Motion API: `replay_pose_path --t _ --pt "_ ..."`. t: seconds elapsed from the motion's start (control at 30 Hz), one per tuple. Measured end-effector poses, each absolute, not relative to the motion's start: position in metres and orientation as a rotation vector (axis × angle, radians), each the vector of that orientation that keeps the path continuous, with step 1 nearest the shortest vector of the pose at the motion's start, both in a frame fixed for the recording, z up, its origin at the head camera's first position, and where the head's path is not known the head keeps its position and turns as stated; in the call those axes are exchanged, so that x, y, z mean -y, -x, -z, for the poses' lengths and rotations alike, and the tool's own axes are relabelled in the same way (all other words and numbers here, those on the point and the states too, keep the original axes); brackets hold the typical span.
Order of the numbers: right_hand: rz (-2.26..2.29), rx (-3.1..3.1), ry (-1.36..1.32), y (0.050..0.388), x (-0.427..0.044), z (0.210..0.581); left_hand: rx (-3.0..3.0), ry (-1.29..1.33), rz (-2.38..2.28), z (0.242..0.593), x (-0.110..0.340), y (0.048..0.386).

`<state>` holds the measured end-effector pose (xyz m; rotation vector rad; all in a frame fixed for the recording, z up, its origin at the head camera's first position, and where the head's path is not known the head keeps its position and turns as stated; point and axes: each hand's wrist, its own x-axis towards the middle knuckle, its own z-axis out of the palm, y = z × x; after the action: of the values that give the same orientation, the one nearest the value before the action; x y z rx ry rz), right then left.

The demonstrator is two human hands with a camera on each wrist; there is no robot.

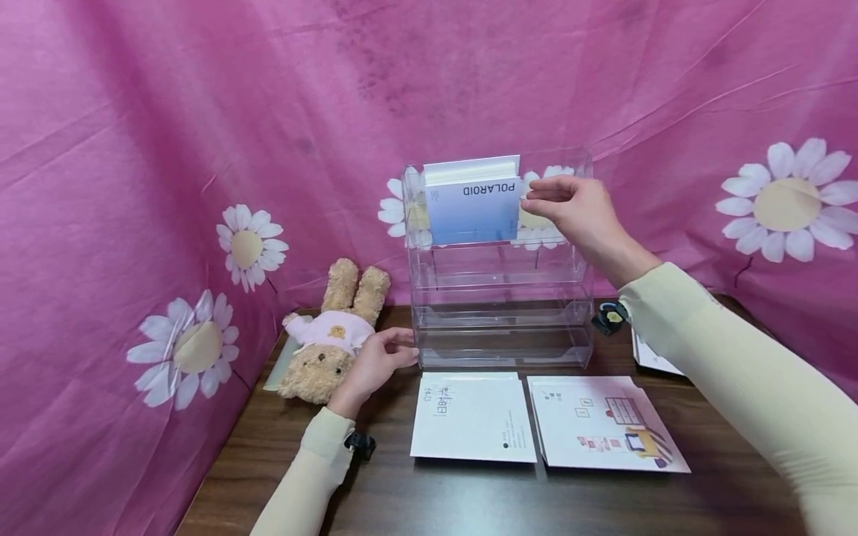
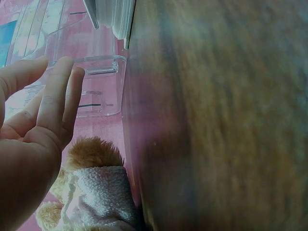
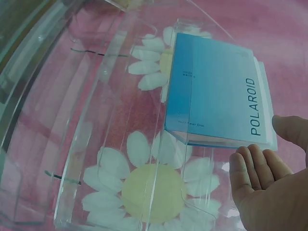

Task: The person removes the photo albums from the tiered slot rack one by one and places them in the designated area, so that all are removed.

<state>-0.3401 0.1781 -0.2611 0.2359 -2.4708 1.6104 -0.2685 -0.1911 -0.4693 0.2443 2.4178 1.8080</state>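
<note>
A blue-and-white pack of cards or a small book marked POLAROID (image 1: 472,212) stands in the top tier of a clear plastic tiered rack (image 1: 499,357). My right hand (image 1: 582,212) is at the pack's right edge. In the right wrist view the pack (image 3: 216,91) has its corner close to the thumb and relaxed fingertips of that hand (image 3: 269,187); whether they touch it I cannot tell. Low on the rack's left side, my left hand (image 1: 378,361) has its fingertips at or touching the clear wall. Its fingers are extended in the left wrist view.
A plush bear (image 1: 331,335) in a pink top lies left of the rack. Two white stacks, one with lettering (image 1: 469,417) and one with coloured drawings (image 1: 603,424), lie in front. Another white item (image 1: 653,357) is partly behind the right forearm. A pink flowered cloth (image 1: 322,134) hangs behind.
</note>
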Motion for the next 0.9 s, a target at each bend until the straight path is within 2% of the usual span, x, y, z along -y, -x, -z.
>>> replay_pose_path --t 0.9 --pt "-1.695 2.413 -0.183 0.382 -0.159 0.260 -2.452 -0.284 -1.796 0.468 0.189 0.267"
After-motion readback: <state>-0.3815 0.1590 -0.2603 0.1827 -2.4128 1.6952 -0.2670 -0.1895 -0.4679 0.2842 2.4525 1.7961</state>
